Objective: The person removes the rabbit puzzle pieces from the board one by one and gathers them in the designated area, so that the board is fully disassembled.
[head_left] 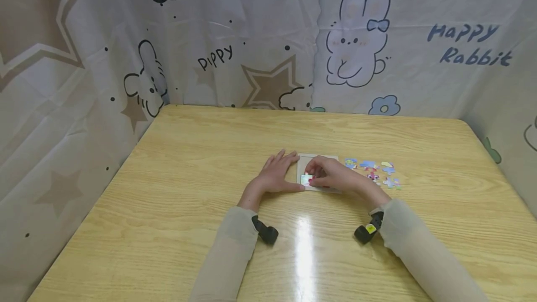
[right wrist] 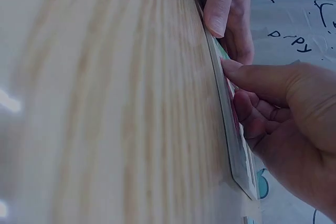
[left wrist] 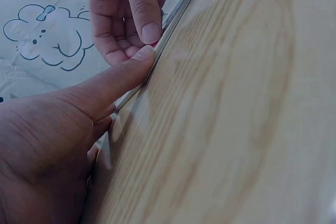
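Observation:
A shallow puzzle tray (head_left: pixel 333 191) with a pale rim lies flat on the table. In its near left corner sits a light puzzle piece (head_left: pixel 306 179) with a bit of red at its right side. My left hand (head_left: pixel 278 175) spans the tray's left edge, fingers spread, the thumb straight along the near corner. Over the tray, my right hand (head_left: pixel 333 174) pinches the puzzle piece, thumb at its near side and the other fingers curled. Most of that piece is hidden by the fingers; the right wrist view shows red and green under the thumb (right wrist: pixel 262 80).
Right of the tray lie several loose puzzle pieces (head_left: pixel 388 169), blue, pink and white, some behind the right wrist. The wooden table (head_left: pixel 189 167) runs back to a printed curtain (head_left: pixel 251 27). A dark camera (head_left: pixel 268 235) is strapped to each wrist.

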Available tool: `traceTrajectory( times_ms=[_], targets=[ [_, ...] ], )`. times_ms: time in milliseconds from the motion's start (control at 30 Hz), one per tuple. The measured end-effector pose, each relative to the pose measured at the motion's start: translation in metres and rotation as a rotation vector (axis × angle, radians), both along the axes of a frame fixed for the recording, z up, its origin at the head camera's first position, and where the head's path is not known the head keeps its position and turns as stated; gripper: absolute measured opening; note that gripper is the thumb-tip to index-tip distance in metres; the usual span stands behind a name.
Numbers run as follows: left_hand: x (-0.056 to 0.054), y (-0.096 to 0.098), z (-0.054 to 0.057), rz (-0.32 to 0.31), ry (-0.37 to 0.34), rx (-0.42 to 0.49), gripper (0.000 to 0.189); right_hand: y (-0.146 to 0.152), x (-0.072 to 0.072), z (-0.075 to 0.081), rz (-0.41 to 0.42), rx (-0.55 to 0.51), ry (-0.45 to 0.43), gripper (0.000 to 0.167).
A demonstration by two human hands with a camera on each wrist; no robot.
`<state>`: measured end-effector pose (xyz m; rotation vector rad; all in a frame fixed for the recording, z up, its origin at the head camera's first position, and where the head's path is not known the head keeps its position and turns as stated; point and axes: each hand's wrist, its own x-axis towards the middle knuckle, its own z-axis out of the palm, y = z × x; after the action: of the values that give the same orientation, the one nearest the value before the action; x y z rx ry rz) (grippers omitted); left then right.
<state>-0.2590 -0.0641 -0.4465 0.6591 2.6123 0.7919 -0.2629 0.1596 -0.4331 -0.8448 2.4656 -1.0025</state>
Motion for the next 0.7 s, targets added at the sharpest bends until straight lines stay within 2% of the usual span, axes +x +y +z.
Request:
traceTrajectory(
  times_ms=[167,533,700],
  targets=[
    [0.001,0.000,0.002,0.001,-0.003,-0.001,0.091,-0.001,0.003,0.002,-0.003,-0.008,0.022,0.026],
    [0.000,0.000,0.000,0.000,-0.002,0.013,0.091,-0.007,0.010,0.005,-0.003,-0.021,0.201,0.024],
    [0.000,0.000,0.000,0.002,-0.006,0.015,0.090,-0.010,0.011,0.006,-0.034,-0.028,0.200,0.019]
  ],
)
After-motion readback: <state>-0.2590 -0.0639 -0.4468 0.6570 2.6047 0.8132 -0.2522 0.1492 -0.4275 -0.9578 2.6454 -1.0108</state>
